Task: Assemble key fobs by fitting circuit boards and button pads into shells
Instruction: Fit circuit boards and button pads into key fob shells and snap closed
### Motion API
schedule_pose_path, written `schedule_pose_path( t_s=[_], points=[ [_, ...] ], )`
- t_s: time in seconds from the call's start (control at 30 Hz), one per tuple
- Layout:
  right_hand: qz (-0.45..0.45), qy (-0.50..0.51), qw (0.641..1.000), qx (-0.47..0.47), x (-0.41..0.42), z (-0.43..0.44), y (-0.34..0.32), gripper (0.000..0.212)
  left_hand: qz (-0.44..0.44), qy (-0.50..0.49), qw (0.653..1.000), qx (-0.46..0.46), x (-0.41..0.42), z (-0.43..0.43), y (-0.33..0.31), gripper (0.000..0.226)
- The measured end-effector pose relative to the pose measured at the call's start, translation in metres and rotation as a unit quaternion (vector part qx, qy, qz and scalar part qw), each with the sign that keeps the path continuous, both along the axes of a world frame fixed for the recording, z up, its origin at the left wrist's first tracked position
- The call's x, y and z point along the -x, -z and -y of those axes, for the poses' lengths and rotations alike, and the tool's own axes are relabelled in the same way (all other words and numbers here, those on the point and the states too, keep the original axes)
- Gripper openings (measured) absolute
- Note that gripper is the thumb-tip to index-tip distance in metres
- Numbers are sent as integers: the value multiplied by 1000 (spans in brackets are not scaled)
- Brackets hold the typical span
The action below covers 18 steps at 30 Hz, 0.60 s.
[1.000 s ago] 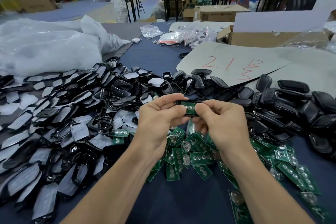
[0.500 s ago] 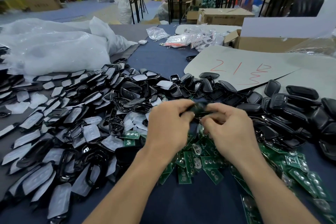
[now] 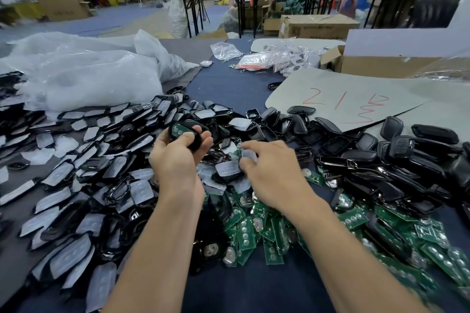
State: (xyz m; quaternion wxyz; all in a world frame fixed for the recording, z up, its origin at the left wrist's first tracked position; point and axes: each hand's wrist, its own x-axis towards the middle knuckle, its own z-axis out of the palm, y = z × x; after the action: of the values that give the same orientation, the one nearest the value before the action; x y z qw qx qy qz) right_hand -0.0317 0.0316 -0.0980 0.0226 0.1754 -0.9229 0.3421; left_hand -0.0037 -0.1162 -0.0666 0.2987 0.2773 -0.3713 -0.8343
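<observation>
My left hand (image 3: 175, 157) holds a black fob shell (image 3: 185, 132) with a green circuit board seated inside it, raised above the pile. My right hand (image 3: 269, 173) reaches into the heap in front, its fingertips pinching a translucent grey button pad (image 3: 229, 168). A spread of black front frames with grey pads (image 3: 96, 185) covers the left of the table. Loose green circuit boards (image 3: 256, 231) lie below and between my wrists. Black back shells (image 3: 396, 157) are heaped at the right.
A big clear plastic bag (image 3: 84, 71) lies at the back left. A grey card sheet with red writing (image 3: 338, 101) sits behind the right heap, with cardboard boxes (image 3: 381, 63) and small bagged parts (image 3: 269, 58) beyond. The dark blue tabletop (image 3: 244, 290) shows near me.
My hands have separated. The left kept the shell with its board and shifted left and up; the right let go and moved down onto a button pad in the pile.
</observation>
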Motion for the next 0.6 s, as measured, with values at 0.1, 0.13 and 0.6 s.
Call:
schedule_pose_path(
  t_s=[0.1,0.13,0.6],
  points=[
    [-36,-21,998,-48,-9,12,8,41,-3,-11,1000,-7,3,4,2,17],
    [-55,-15,997,-51,-11,11,10,41,-3,-16,1000,-12,4,6,3,18],
    [-65,59,990,-115,-4,-12,20,44,-3,-23,1000,14,5,10,7,20]
  ],
)
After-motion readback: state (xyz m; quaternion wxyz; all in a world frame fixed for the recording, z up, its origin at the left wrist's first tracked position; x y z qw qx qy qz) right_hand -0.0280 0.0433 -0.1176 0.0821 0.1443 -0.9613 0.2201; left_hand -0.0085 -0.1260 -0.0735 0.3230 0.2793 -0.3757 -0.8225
